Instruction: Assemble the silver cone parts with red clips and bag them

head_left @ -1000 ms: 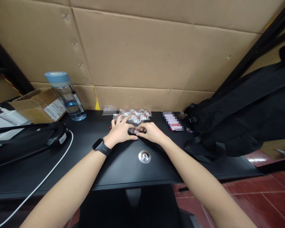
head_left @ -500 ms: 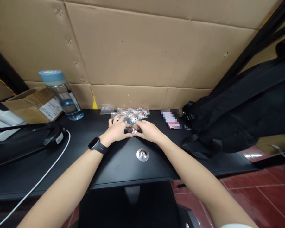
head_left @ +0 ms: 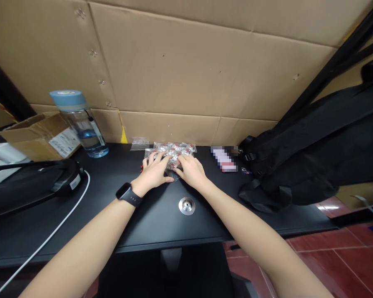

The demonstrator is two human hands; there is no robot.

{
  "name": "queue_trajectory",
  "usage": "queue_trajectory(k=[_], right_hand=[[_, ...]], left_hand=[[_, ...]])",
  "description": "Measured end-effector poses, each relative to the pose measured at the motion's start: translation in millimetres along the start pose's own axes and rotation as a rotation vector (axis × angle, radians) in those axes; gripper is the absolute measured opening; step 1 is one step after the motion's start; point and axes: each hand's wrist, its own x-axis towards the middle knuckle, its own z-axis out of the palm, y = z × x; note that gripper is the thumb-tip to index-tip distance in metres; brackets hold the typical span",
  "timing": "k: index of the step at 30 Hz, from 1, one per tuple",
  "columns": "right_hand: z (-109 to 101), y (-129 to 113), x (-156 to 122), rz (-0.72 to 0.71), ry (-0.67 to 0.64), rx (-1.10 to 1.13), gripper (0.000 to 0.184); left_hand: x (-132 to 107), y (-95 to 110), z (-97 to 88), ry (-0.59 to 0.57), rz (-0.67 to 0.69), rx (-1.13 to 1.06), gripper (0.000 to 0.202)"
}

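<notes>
Evidently both hands are busy at the near side of one pile of clear bags (head_left: 177,149), on the far middle of the black table (head_left: 155,225). The left hand (head_left: 155,171) has its fingers and thumb spread apart, fingertips at the bags; the right hand (head_left: 191,170) curls over the pile's right part, its fingertips hidden, so I cannot tell whether it is clamped on anything. Between the thumbs lies a bit of clear plastic (head_left: 175,175). Silvery pieces with red bits appear to be inside the bags already, so that part looks done; what is left cannot be told. The bags overlap too much for an exact count, though there are several. Flat clear plastic (head_left: 139,143) lies far left of the pile, its layers uncountable. Nearer sits one round metal disc (head_left: 187,205). Further out, I count one watch (head_left: 129,194) on the left wrist, one bottle (head_left: 88,132) and one cardboard box (head_left: 37,138) to the left, and one backpack (head_left: 320,153) to the right.
</notes>
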Motion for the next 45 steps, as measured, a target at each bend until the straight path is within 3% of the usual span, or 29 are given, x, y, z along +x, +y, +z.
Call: queue_trajectory(k=[5,9,12,16,17,21,26,29,34,39,42,45], right_hand=[[11,-1,6,0.07,0.04,-0.014,0.015],[10,4,6,-0.057,-0.011,0.167,0.013],[3,12,3,-0.177,-0.065,0.443,0.023],[-4,23,-2,-0.151,-0.09,0.69,0.019],[-4,25,-3,-0.155,-0.071,0.678,0.015],[1,30,-3,-0.222,-0.022,0.476,0.02],[8,26,0,-0.217,-0.007,0.374,0.007],[7,25,1,-0.205,0.007,0.448,0.004],[1,28,0,-0.123,-0.011,0.611,0.006],[3,32,2,0.032,-0.078,0.79,0.012],[10,31,0,0.091,-0.087,0.913,0.012],[16,28,-2,0.112,-0.051,0.869,0.028]], left_hand=[[0,-1,-4.3,-0.076,-0.03,-0.047,0.113],[-1,-8,-11.2,-0.109,0.112,-0.079,0.117],[-2,-14,-21.6,-0.098,0.226,-0.094,0.102],[-3,-16,-35.1,-0.018,0.254,-0.086,0.035],[-3,-17,-36.4,0.01,0.236,-0.059,0.03],[-5,-21,-32.0,-0.036,0.174,0.065,0.034],[-5,-22,-21.1,-0.089,0.193,0.057,0.04],[-4,-22,-19.7,-0.08,0.209,0.009,0.048],[0,-26,-22.4,-0.015,0.218,-0.022,0.022],[2,-33,-30.7,-0.064,0.143,-0.058,0.018],[2,-31,-33.0,-0.095,0.068,-0.103,0.024],[3,-27,-27.3,-0.068,-0.007,-0.121,0.037]])
